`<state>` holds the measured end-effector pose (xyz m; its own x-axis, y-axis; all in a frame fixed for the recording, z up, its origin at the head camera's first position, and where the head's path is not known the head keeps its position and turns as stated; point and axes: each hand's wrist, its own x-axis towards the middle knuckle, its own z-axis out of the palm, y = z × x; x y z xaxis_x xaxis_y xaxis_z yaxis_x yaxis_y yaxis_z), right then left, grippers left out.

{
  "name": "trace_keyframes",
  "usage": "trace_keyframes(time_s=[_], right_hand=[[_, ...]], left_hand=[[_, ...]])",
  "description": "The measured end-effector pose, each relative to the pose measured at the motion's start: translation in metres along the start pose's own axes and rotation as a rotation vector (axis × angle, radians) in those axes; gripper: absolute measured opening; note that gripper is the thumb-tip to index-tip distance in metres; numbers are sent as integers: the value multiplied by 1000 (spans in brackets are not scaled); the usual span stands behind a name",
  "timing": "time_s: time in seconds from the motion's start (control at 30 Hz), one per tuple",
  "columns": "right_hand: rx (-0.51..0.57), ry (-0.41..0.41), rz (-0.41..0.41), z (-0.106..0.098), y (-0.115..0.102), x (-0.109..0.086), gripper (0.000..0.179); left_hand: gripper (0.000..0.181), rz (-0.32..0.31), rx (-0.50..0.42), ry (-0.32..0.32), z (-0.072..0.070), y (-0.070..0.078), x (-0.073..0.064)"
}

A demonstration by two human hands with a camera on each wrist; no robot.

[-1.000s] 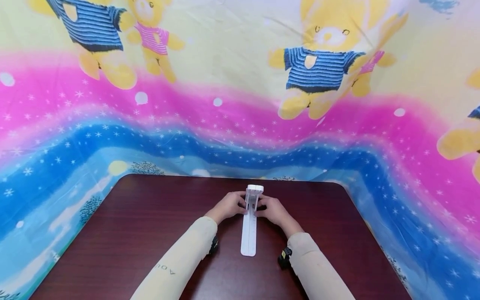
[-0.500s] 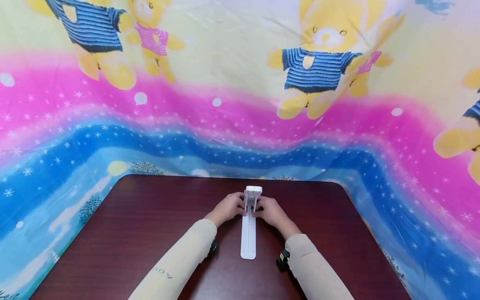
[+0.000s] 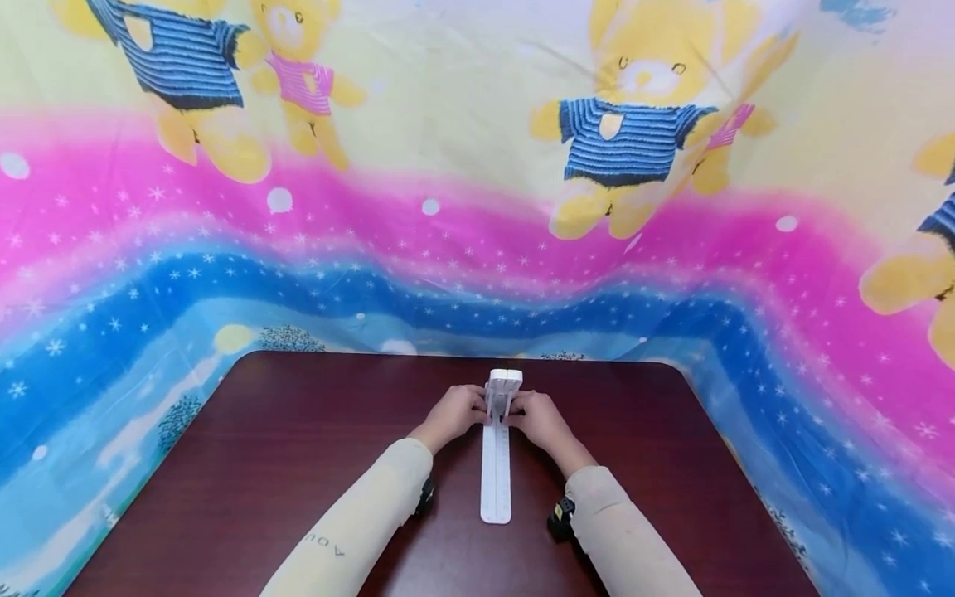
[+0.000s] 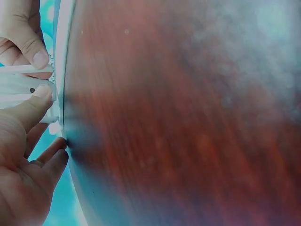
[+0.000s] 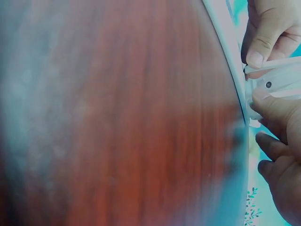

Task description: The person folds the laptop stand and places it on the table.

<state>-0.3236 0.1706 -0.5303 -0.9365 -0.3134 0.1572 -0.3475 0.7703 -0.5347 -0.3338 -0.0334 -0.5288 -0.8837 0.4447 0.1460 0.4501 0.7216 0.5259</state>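
A white folding stand (image 3: 496, 477) stands near the far side of the table in the head view. Its long flat strip, with a seam down the middle, points toward me, and a raised part with thin side arms rises at its far end. From the left, my left hand (image 3: 455, 414) pinches the raised part low down, thumb in front. My right hand (image 3: 539, 419) pinches it from the other side. In the left wrist view, the left thumb (image 4: 41, 92) lies against the white plastic, while the lower fingers stay loosely bent. The fingertips behind the stand are partly hidden.
The dark red wooden table (image 3: 298, 481) has rounded far corners. Behind and around it hangs a cloth (image 3: 462, 249) printed with bears and snowflakes. A small black device (image 3: 561, 520) sits at the right cuff, another (image 3: 425, 496) at the left.
The near end of the strip has come slightly toward me. Both hands keep their hold on the raised part and have hardly moved.
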Motion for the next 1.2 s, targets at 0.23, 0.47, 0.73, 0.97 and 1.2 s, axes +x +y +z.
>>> trace_keyframes(time_s=[0.23, 0.47, 0.73, 0.97, 1.2], right_hand=[[-55, 7, 33, -2, -2, -1, 5], [-41, 86, 104, -4, -4, -4, 16], [100, 160, 177, -8, -8, -6, 22], [155, 167, 80, -14, -9, -8, 33], [134, 172, 7, -18, -10, -12, 29]], left_hand=[[12, -29, 18, 16, -2, -1, 1], [19, -118, -17, 59, -6, -2, 1], [33, -154, -163, 136, -9, 1, -3], [34, -24, -212, 130, -14, 5, -5], [26, 39, -132, 131, -19, 10, -9]])
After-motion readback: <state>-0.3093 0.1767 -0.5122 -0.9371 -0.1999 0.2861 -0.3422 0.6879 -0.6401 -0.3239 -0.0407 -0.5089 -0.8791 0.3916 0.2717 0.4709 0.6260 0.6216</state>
